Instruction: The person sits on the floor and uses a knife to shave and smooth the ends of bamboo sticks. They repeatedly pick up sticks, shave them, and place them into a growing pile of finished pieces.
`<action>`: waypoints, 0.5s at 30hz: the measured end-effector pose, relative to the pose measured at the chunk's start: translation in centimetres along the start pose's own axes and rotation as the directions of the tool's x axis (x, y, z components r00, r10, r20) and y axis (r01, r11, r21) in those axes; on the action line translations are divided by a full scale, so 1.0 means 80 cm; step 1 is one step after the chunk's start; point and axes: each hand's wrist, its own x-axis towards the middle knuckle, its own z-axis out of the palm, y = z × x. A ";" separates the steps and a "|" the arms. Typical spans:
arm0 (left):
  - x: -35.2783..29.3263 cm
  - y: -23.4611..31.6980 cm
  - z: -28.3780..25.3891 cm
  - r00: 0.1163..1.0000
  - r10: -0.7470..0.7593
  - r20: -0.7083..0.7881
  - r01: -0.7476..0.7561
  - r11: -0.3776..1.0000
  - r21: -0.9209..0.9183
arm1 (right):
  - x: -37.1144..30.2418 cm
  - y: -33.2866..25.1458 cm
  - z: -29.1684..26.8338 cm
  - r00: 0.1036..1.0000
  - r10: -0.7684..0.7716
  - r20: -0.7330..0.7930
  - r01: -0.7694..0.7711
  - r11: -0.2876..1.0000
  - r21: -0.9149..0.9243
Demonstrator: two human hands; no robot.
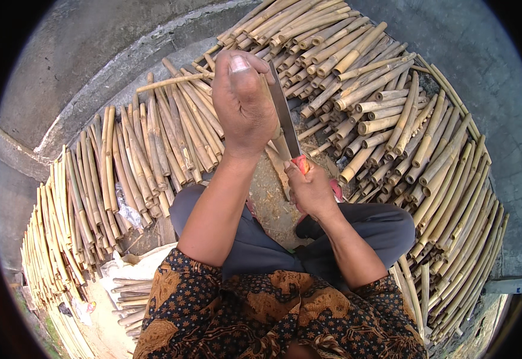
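Note:
My left hand (246,105) is raised in the middle, thumb uppermost, its fingers curled round a bamboo piece (280,145). Most of that piece is hidden behind the hand and the blade. Lower and to the right, my right hand (313,190) is closed on the red handle of a long-bladed knife (285,110). The blade points up and away, lying along the right side of the bamboo and close to the left fingers. Whether its edge touches the bamboo I cannot tell.
Cut bamboo poles lie in heaps at the left (135,155), far right (380,102) and near right (464,227). A grey wall (93,66) curves behind. Shavings cover the floor (267,203) between my bent legs (368,230). A white sack (135,263) lies at the lower left.

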 end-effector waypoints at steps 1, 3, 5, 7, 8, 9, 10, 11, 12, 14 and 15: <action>-0.002 0.001 -0.002 1.000 0.001 0.005 -0.001 1.000 0.008 | -0.007 -0.024 -0.005 0.986 0.154 0.067 -0.159 0.983 0.090; -0.002 -0.002 -0.005 1.000 0.014 0.004 -0.015 0.999 0.036 | -0.022 -0.083 -0.030 0.975 0.186 0.118 -0.215 0.923 0.319; 0.004 -0.007 -0.010 0.999 0.034 -0.038 -0.032 0.998 0.048 | -0.046 -0.129 -0.041 0.982 -0.164 -0.095 0.180 0.964 0.197; 0.005 -0.011 -0.015 0.998 0.043 -0.054 -0.039 0.996 0.083 | -0.054 -0.150 -0.055 0.800 -0.493 -0.343 0.585 0.767 0.262; 0.005 -0.013 -0.015 0.997 0.064 -0.048 -0.058 0.993 0.107 | -0.051 -0.141 -0.054 0.692 -0.600 -0.403 0.719 0.622 0.310; 0.006 -0.014 -0.015 0.996 0.074 -0.059 -0.065 0.989 0.136 | -0.041 -0.134 -0.056 0.563 -0.697 -0.444 0.825 0.448 0.343; 0.005 -0.015 -0.014 0.995 0.075 -0.059 -0.068 0.991 0.120 | -0.035 -0.102 -0.040 0.574 -0.683 -0.453 0.810 0.555 0.189; 0.002 -0.014 -0.012 0.998 0.025 -0.059 -0.018 0.994 0.109 | -0.028 -0.074 -0.022 0.614 -0.642 -0.460 0.732 0.680 0.028; 0.003 -0.015 -0.009 0.996 0.041 -0.075 -0.033 0.995 0.097 | -0.019 -0.039 -0.008 0.887 -0.387 -0.252 0.249 0.860 -0.445; -0.001 -0.011 -0.007 0.997 0.053 -0.058 -0.048 0.995 0.091 | -0.003 0.026 0.018 0.943 -0.245 -0.224 0.115 0.874 -0.471; 0.000 -0.010 -0.007 0.997 0.060 -0.049 -0.055 0.995 0.088 | 0.005 0.048 0.023 0.953 -0.172 -0.248 0.076 0.932 -0.353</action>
